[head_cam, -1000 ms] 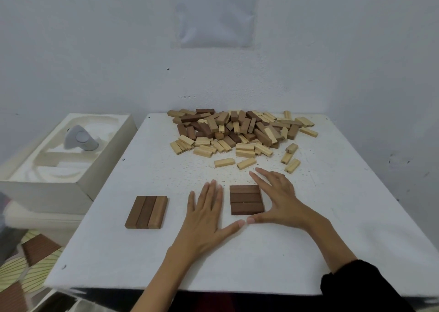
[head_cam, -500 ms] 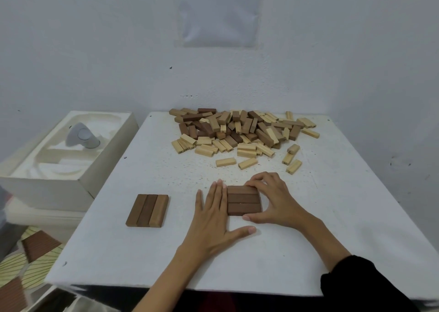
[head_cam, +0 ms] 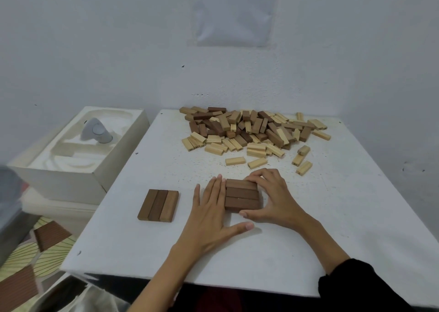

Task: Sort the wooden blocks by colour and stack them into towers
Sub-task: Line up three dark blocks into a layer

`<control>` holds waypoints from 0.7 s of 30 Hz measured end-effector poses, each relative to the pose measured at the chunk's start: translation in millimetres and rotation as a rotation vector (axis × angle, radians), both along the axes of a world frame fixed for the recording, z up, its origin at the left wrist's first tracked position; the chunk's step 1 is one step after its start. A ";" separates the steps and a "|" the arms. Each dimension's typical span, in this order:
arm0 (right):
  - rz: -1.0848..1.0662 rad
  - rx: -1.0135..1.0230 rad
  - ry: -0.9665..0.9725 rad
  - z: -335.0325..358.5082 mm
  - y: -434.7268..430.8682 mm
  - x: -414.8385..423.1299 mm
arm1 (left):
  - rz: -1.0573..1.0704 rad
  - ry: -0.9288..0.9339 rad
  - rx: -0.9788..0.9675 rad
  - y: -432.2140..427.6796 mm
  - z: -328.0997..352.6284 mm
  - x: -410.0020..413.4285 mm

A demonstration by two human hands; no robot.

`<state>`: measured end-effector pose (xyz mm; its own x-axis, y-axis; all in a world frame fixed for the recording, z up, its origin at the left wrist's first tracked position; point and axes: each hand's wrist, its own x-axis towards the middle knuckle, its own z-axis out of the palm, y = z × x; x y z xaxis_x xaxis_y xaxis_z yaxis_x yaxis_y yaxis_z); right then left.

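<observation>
Sleeve (head_cam: 356, 285), black, on the right forearm at the table (head_cam: 142, 240) near edge; bare white top runs from that edge up to both hands and out to the right edge. Left hand (head_cam: 211, 214) lies flat, fingers straight, pressed sideways against the left ends of the dark three-block layer (head_cam: 242, 196); its thumb is splayed rightward in front of the layer, not touching it. Right hand (head_cam: 278, 200) grips that layer: fingers curled over the far edge, thumb at the near right corner. Layer sits flat at centre front, blocks running left-right, tight together. 1 s back both hands were flat and apart from it, right fingers straight; 0.5 s back they had closed in, little change since. Mid-brown three-block layer (head_cam: 158, 205) lies left of the left hand, not touching, blocks running near-far, same spot throughout. Beyond the hands: a strip of bare top, then loose light blocks (head_cam: 235, 161), then the mixed pile (head_cam: 254, 131) of light, mid and dark blocks reaching the far edge by the wall. Some light blocks carry small dark marks on their ends, too small to read. Off the table's left edge: white box (head_cam: 118, 159) with moulded insert holding a grey object (head_cam: 96, 131). Paper sheet (head_cam: 234, 12) on the wall has printed lines, too blurred to read.
</observation>
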<state>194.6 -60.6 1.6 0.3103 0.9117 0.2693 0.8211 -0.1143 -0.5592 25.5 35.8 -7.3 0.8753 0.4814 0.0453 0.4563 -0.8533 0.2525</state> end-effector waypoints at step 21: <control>0.150 0.081 -0.063 5.7 104.7 -101.0 | 0.201 -0.205 -0.018 67.6 6.4 -114.2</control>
